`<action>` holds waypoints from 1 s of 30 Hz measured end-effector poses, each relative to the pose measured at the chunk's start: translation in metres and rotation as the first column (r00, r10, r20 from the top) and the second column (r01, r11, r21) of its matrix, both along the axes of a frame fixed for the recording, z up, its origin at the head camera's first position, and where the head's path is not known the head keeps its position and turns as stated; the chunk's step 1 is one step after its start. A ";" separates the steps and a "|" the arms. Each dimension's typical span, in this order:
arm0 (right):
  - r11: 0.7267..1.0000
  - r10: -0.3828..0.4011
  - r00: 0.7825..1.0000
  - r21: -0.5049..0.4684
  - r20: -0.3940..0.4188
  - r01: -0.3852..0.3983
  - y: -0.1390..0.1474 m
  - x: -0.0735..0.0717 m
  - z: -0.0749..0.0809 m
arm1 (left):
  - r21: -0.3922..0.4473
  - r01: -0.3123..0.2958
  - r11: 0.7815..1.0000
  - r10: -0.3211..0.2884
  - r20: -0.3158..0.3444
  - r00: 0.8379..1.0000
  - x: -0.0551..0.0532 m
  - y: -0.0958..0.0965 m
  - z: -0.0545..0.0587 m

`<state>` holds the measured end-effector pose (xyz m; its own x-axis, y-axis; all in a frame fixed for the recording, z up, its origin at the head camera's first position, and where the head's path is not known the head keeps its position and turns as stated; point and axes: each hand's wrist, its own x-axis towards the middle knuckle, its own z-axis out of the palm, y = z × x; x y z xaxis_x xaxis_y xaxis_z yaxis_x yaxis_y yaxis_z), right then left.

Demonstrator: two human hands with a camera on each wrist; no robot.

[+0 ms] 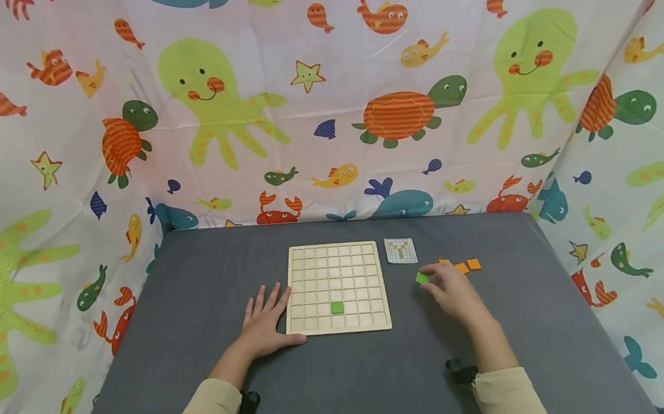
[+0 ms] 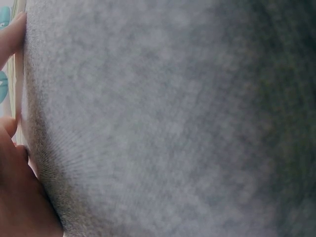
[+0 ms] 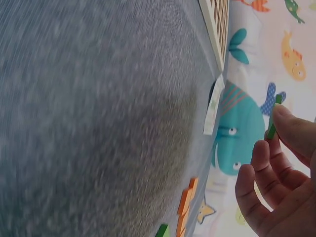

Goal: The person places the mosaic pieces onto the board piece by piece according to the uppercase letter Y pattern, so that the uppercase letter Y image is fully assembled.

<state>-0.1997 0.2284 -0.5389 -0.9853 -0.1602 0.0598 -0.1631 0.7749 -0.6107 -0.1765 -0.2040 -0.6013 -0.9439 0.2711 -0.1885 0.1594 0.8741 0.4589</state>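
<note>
My right hand [image 1: 455,292] pinches a thin green square tile [image 3: 275,118] between thumb and fingertips, raised off the cloth in the right wrist view. Beneath and beyond this hand lie several orange tiles [image 1: 474,264]; another green tile [image 3: 162,230] shows beside them at the lower edge of the right wrist view. A light wooden grid board [image 1: 310,290] lies flat, with one green tile [image 1: 337,307] in a cell of its lower part. Fingers spread, my left hand [image 1: 262,329] rests against the board's left edge, thumb at the near left corner.
A small printed card [image 1: 401,251] with a coloured grid pattern lies just right of the board. Dark grey cloth [image 1: 352,394] covers the table. A curtain [image 1: 300,136] printed with sea animals hangs behind and at both sides. Each wrist carries a black strap device [image 1: 461,371].
</note>
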 end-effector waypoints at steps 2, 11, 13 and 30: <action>1.000 0.001 1.000 -0.006 0.008 -0.001 -0.006 0.000 0.000 | -0.009 0.000 1.000 0.000 0.005 1.000 0.001 0.001 0.002; 1.000 0.007 0.999 -0.009 0.041 -0.007 -0.024 -0.001 0.003 | -0.001 0.004 1.000 -0.004 0.005 1.000 0.001 0.001 0.003; 1.000 0.017 0.999 -0.013 0.038 -0.017 -0.027 -0.002 0.003 | -0.010 0.003 1.000 -0.003 0.010 1.000 0.001 0.001 0.003; 0.995 0.095 0.995 0.012 -0.007 -0.095 -0.057 -0.007 0.007 | 0.055 0.004 0.998 -0.004 -0.008 1.000 0.001 0.000 -0.001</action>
<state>-0.2065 0.1716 -0.5321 -0.9651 -0.2539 0.0648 -0.2410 0.7630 -0.5998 -0.1752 -0.2044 -0.6021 -0.9442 0.2846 -0.1660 0.1666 0.8470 0.5048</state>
